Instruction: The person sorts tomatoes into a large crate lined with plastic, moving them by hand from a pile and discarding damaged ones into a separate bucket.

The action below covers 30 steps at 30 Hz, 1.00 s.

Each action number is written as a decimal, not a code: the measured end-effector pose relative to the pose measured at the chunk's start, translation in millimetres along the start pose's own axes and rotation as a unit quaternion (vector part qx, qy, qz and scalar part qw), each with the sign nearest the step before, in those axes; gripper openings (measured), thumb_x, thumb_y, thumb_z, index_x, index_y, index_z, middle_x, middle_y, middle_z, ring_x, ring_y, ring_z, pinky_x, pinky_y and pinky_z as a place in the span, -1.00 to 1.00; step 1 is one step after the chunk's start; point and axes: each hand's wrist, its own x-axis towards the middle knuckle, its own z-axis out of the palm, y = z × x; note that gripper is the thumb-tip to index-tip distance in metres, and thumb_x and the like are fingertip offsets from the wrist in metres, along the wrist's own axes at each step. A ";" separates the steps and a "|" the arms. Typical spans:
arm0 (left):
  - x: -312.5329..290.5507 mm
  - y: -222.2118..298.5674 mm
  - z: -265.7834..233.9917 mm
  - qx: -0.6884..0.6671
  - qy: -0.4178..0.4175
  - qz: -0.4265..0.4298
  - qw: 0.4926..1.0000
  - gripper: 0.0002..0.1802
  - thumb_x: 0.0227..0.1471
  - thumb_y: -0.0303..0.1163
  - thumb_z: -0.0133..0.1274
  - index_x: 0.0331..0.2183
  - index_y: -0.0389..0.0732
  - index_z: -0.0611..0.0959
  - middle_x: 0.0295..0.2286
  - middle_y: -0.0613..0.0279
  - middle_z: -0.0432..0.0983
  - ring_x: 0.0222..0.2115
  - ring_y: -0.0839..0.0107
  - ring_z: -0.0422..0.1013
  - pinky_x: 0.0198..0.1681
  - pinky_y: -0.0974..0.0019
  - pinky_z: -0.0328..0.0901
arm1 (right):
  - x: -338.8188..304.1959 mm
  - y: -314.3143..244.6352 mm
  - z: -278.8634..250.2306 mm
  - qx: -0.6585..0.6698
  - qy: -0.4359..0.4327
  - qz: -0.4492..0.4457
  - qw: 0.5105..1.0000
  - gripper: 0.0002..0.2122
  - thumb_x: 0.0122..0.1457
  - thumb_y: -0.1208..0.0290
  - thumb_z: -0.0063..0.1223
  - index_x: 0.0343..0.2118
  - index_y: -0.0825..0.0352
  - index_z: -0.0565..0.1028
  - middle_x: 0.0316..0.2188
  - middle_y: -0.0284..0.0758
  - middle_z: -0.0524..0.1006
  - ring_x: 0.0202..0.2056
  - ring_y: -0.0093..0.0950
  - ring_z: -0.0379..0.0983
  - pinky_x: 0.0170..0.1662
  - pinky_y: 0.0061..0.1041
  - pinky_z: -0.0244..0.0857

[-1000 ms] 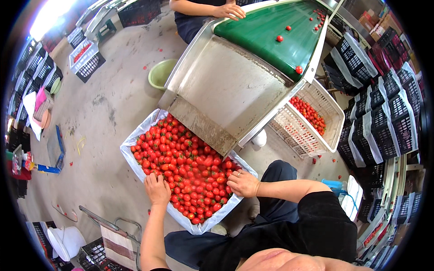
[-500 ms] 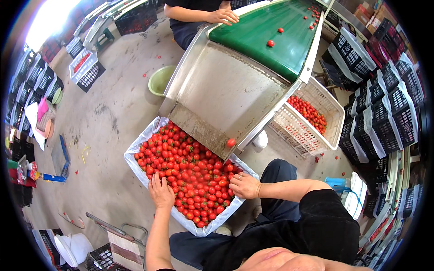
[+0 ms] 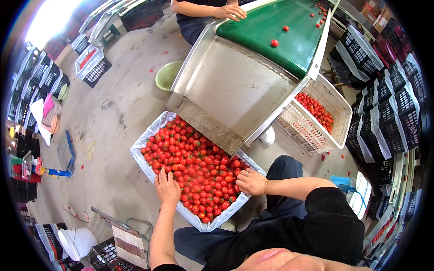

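Note:
Small red tomatoes (image 3: pixel 199 167), some with green stems, fill a crate lined with pale plastic film (image 3: pixel 147 162) in front of me. My left hand (image 3: pixel 167 186) rests at the crate's left side, its spread fingers on the tomatoes and nothing gripped. At the right side, my right hand (image 3: pixel 252 182) lies over the lined edge, fingers loosely bent against the tomatoes; its fingertips are partly hidden. A metal chute (image 3: pixel 239 86) slopes down from a green conveyor belt (image 3: pixel 266 25) to overhang the crate's far edge. Several tomatoes dot the belt.
A white slotted crate (image 3: pixel 338 142) with tomatoes stands right of the chute. Left of it sits a green basin (image 3: pixel 168 76). Another person's hand (image 3: pixel 230 12) rests at the belt's left edge. Stacked black crates (image 3: pixel 384 113) line the right; a folding chair (image 3: pixel 129 241) stands lower left.
The tomato at the chute's lower lip is no longer there. The whole view has shifted slightly. My right hand's fingers have bent more; my left hand stays on the tomatoes.

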 end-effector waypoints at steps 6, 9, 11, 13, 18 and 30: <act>-0.8 -2.6 1.8 0.006 0.021 -0.001 1.000 -0.59 -0.11 -0.43 0.12 -0.13 -0.30 0.52 0.08 -0.08 0.33 0.10 0.06 0.26 0.21 -0.01 0.08 | 3.5 -2.1 -1.7 0.001 0.001 0.004 1.000 -0.85 0.06 0.31 0.10 -0.47 0.23 0.40 -0.42 -0.30 0.40 -0.29 -0.33 0.38 -0.20 -0.33 0.27; -0.1 -2.6 1.1 -0.003 0.008 -0.013 1.000 -0.66 -0.09 -0.41 0.11 -0.20 -0.29 0.52 0.06 -0.10 0.33 0.11 0.05 0.26 0.23 0.00 0.07 | 6.7 -4.8 -4.0 -0.003 -0.013 0.021 1.000 -0.85 0.07 0.31 0.09 -0.46 0.24 0.40 -0.42 -0.29 0.40 -0.30 -0.33 0.41 -0.21 -0.32 0.28; 0.6 -0.7 -0.1 -0.008 0.014 -0.015 1.000 -0.67 -0.09 -0.42 0.12 -0.22 -0.29 0.52 0.03 -0.09 0.36 0.11 0.05 0.26 0.22 -0.01 0.09 | 6.6 -6.1 -3.3 -0.013 -0.021 0.030 0.999 -0.85 0.05 0.30 0.09 -0.44 0.24 0.40 -0.40 -0.29 0.41 -0.30 -0.33 0.42 -0.21 -0.33 0.29; 0.0 -0.5 -0.1 -0.008 0.024 -0.012 1.000 -0.68 -0.09 -0.43 0.11 -0.22 -0.29 0.52 0.03 -0.09 0.36 0.09 0.05 0.28 0.22 -0.01 0.10 | 6.1 -6.1 -2.4 -0.013 -0.022 0.038 0.999 -0.85 0.05 0.30 0.09 -0.43 0.24 0.41 -0.39 -0.29 0.41 -0.29 -0.33 0.43 -0.21 -0.34 0.29; 0.1 -1.0 0.9 -0.008 0.037 -0.011 0.999 -0.69 -0.12 -0.46 0.10 -0.24 -0.29 0.52 0.00 -0.08 0.38 0.05 0.04 0.32 0.19 -0.01 0.13 | 6.3 -6.8 -1.9 -0.021 -0.027 0.037 0.999 -0.83 0.02 0.29 0.11 -0.40 0.23 0.41 -0.36 -0.30 0.40 -0.29 -0.34 0.40 -0.22 -0.34 0.26; -0.6 0.2 1.3 -0.018 0.052 -0.012 0.998 -0.70 -0.12 -0.45 0.10 -0.25 -0.28 0.52 -0.03 -0.06 0.40 0.04 0.05 0.32 0.19 -0.01 0.14 | 7.0 -6.1 -2.2 -0.039 -0.040 0.042 0.998 -0.84 0.03 0.28 0.10 -0.40 0.21 0.43 -0.38 -0.31 0.40 -0.29 -0.34 0.40 -0.21 -0.34 0.25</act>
